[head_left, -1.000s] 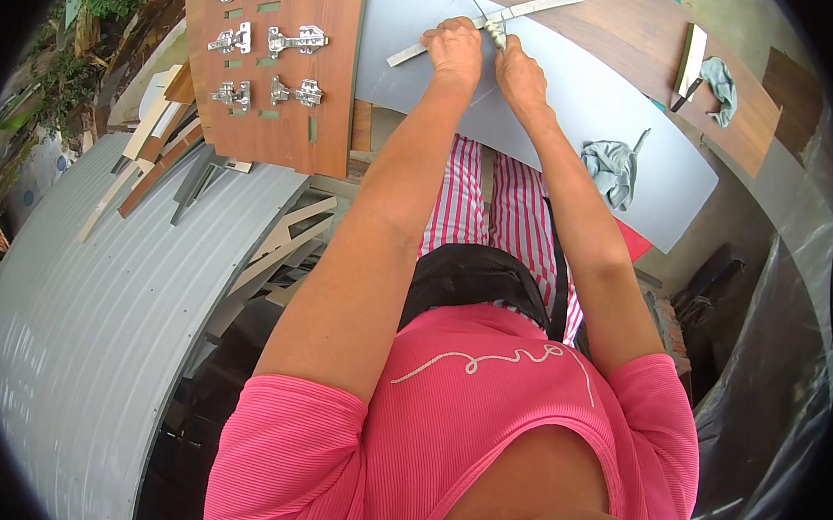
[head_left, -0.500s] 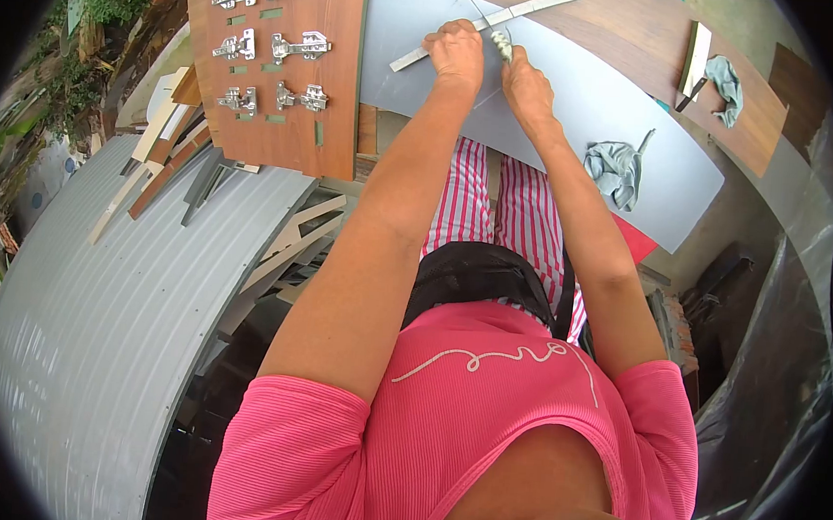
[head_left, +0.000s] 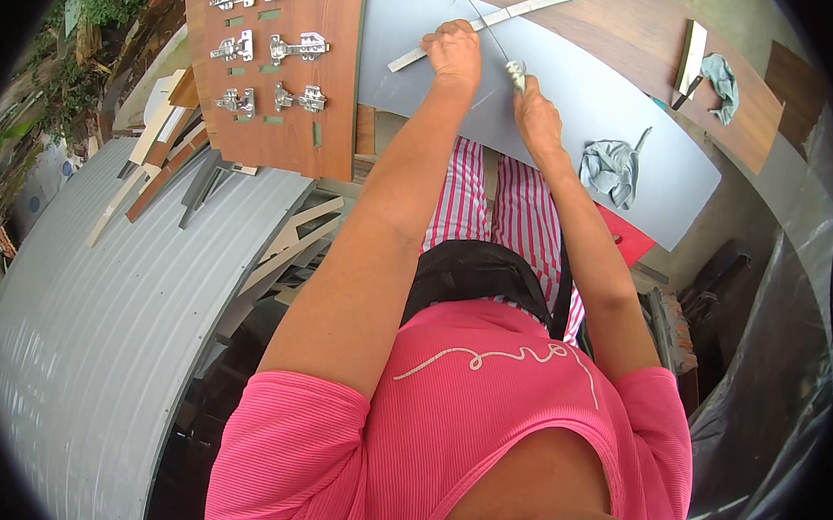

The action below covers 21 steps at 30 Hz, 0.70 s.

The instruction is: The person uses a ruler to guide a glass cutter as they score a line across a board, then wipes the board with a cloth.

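Observation:
A pale, narrow strip (head_left: 535, 5) lies slantwise across the grey-white board (head_left: 603, 110), with dark marks across it. My left hand (head_left: 453, 49) is closed on the strip near its middle, holding it down against the board. In my right hand (head_left: 537, 116) is the pale wrapped handle of a thin-bladed saw (head_left: 515, 74), fingers curled round it. The saw's long dark blade runs forward from the handle and crosses the strip just right of my left hand. The blade's far end is cut off by the top of the view.
Left of the board, a brown panel (head_left: 336, 96) carries several metal hinges (head_left: 300, 47). A grey cloth (head_left: 612, 171) lies at the board's right; another cloth (head_left: 722, 88) sits beside a pale block (head_left: 693, 56). Wooden offcuts (head_left: 162, 167) rest on corrugated metal sheeting (head_left: 143, 274).
My right hand has drawn the saw back towards me and a little to the right, baring more blade. My left hand and the strip have stayed in place.

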Motion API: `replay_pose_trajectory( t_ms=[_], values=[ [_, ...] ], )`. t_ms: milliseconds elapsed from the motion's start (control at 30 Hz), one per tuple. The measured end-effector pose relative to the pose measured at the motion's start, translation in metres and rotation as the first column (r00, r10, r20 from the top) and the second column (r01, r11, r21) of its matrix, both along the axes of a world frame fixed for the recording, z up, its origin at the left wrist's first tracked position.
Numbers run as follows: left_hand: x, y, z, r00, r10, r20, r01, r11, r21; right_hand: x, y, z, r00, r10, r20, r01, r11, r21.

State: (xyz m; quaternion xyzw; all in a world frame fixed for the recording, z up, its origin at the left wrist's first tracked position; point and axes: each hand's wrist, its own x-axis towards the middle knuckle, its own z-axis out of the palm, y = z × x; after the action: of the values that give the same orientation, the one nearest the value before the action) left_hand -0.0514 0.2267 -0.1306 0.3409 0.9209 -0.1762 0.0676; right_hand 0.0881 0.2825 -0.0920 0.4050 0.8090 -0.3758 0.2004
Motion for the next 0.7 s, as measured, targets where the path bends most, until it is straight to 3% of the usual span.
replay_pose_trajectory(
  t_ms=[67,167,300,367,567,700],
  values=[
    [0.0,-0.002,0.002,1.0,-0.007,0.02,0.008,0.997,-0.072,0.056,-0.016,0.0,0.999,-0.019,0.036,0.02,1.0,-0.015],
    [0.001,-0.002,0.005,1.0,0.004,-0.009,-0.005,0.999,-0.054,0.052,-0.017,0.007,0.998,-0.045,0.05,0.048,0.997,-0.068],
    [0.001,-0.003,0.004,1.0,0.007,0.016,-0.006,0.999,-0.045,-0.041,0.007,-0.006,0.999,0.018,-0.046,-0.017,1.0,0.024],
    [0.001,-0.001,0.009,1.0,0.014,0.016,-0.013,0.999,-0.051,-0.038,0.001,-0.003,0.999,-0.003,-0.035,0.003,1.0,-0.002],
    [0.002,-0.001,0.007,1.0,0.025,-0.006,-0.025,0.999,-0.039,0.044,-0.019,0.013,0.995,-0.051,0.086,0.058,0.996,-0.07],
    [0.0,0.001,0.002,1.0,0.018,-0.001,-0.019,1.0,-0.022,-0.028,0.001,-0.001,1.0,-0.013,-0.003,0.013,1.0,-0.004]
  ],
)
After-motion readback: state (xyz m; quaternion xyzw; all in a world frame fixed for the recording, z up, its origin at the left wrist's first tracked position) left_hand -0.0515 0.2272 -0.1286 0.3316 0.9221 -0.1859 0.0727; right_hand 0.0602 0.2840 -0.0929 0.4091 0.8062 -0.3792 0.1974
